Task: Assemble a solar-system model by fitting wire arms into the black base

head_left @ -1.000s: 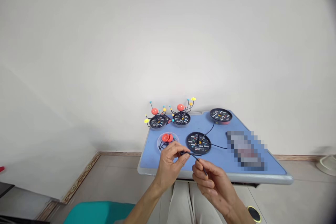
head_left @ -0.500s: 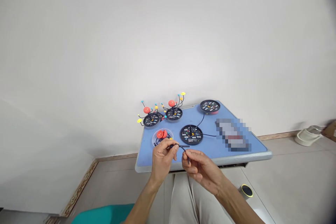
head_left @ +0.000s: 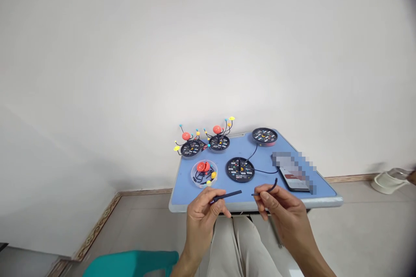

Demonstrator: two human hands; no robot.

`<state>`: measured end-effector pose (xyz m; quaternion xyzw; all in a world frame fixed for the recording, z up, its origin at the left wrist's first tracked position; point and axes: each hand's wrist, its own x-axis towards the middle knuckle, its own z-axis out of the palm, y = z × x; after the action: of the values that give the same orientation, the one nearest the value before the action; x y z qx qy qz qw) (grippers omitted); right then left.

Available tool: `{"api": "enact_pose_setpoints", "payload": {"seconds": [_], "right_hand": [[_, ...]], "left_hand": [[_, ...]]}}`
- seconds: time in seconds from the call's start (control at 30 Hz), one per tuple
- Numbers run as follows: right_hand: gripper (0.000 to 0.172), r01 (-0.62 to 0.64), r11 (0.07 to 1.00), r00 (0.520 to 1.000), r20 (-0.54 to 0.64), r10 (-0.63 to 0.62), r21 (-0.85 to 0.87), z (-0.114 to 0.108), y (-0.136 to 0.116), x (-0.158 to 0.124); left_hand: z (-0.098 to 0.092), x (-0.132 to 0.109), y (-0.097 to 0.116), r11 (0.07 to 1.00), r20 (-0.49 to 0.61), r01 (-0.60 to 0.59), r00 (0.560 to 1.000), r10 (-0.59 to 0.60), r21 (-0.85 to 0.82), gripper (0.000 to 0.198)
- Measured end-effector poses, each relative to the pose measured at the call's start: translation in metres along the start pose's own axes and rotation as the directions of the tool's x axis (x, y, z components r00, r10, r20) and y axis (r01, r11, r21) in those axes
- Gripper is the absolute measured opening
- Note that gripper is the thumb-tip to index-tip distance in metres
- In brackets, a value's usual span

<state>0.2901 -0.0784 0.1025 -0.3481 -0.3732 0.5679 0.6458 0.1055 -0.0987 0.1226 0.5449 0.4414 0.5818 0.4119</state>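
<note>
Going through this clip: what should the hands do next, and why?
Probably fit the curved black wire in the right hand onto the black rod in the left hand: the two pieces are held apart, and the finished model behind has joined black arms.

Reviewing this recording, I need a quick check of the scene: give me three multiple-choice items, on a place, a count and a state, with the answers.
1. Where is the clear round tray?
A on the blue table
B on the floor
C in the left hand

2. How many red-ball wire models stand at the far side?
A one
B two
C four

3. What does the right hand hold?
A a short black rod
B a yellow ball
C a bent black wire

1 A: the tray rests on the blue top.
2 B: two stand side by side on black bases.
3 C: the wire curves up from its fingers.
</note>
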Motion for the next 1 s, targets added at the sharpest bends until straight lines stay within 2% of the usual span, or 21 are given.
{"api": "enact_pose_setpoints", "payload": {"seconds": [0.23,0.5,0.77,1.0], "right_hand": [[0.016,0.128,0.984,0.99,0.069,-0.119,-0.128,0.003,-0.001,-0.012],[0.019,0.069,0.995,0.996,0.067,-0.065,-0.069,0.002,0.003,-0.015],[0.022,0.126,0.978,0.992,0.05,-0.119,-0.163,0.015,-0.017,-0.018],[0.022,0.125,0.977,0.99,0.085,-0.112,-0.17,0.014,-0.017,-0.018]], "left_hand": [[0.003,-0.015,0.0,0.998,-0.035,-0.059,0.998,0.058,-0.035,0.021],[0.002,-0.021,0.0,0.997,0.007,-0.072,0.997,0.073,-0.04,0.023],[-0.003,-0.022,-0.01,0.996,-0.012,-0.071,0.997,0.071,-0.054,0.022],[0.001,-0.021,-0.008,0.997,-0.029,-0.065,0.998,0.064,-0.047,0.02]]}}
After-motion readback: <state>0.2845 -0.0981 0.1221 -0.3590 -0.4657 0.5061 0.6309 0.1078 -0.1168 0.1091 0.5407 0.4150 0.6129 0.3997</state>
